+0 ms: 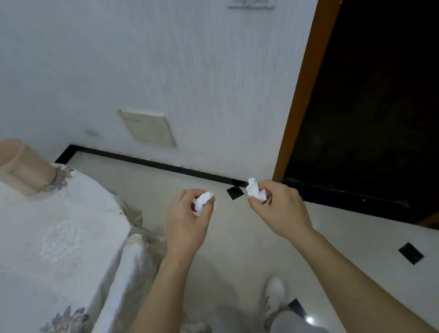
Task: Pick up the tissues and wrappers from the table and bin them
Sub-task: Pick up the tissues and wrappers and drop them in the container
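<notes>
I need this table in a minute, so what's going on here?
A person stands beside the cloth-covered table with both hands out over the floor. The left hand holds a crumpled tissue; the right hand holds a second tissue. The beige bin stands at the table's far corner, off to the left of both hands, so neither piece is binned yet.

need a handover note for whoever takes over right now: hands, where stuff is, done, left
Hands: left hand grips one crumpled tissue; right hand grips a second tissue, both held over the floor beside the table.
The pink bin stands on the table's far corner, left of the hands.
Done: two tissues are off the table.
Left: drop both in the bin. No wrappers in view, and part of the table is out of frame, so check it.
</notes>
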Demonstrator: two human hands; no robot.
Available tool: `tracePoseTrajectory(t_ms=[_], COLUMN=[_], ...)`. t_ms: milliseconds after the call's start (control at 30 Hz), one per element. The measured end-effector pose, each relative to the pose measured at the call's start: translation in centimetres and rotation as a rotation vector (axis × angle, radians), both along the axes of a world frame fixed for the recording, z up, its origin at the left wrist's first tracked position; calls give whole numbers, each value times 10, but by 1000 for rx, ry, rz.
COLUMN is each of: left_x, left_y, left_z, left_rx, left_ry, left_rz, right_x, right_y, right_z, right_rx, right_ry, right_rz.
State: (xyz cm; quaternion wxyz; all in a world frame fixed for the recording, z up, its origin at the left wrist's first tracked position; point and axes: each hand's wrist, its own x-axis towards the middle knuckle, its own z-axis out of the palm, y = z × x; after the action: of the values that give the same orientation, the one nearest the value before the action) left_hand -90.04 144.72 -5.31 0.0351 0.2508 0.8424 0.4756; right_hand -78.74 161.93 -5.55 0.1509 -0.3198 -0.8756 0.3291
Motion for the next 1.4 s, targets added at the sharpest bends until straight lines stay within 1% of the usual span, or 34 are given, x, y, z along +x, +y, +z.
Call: tracePoseTrajectory(t_ms=[233, 333, 433, 533, 733, 900, 967, 1133, 1300, 1400], left_x=[-83, -129, -175, -220, -285, -308, -318, -346, -385, -408], left_y=[46, 72, 102, 130, 147, 133, 119, 75, 34, 2], left_z=[-6, -7, 0, 11, 23, 27, 26, 23, 20, 21], left_rx=[-28, -36, -62, -81, -68, -51, -72, -101, -73, -56], left_ry=[-30, -37, -56, -35, -24, 13, 31, 74, 100, 119], left_rz=[105, 168, 252, 309, 484, 618, 677, 861, 975, 1032], right_x=[-100, -157, -218, -275, -367, -428, -451, -500, -557, -596], right_y=[57, 87, 118, 147, 172, 158, 144, 95, 42, 12], right_z=[-6, -6, 2, 10, 15, 11, 8, 2, 4, 5], right_rx=[-24, -10, 1, 22, -8, -41, -47, -54, -26, -29], right_ry=[1, 16, 31, 47, 75, 54, 55, 27, 39, 30], right_rz=[106, 161, 259, 330, 465, 606, 667, 828, 963, 1002])
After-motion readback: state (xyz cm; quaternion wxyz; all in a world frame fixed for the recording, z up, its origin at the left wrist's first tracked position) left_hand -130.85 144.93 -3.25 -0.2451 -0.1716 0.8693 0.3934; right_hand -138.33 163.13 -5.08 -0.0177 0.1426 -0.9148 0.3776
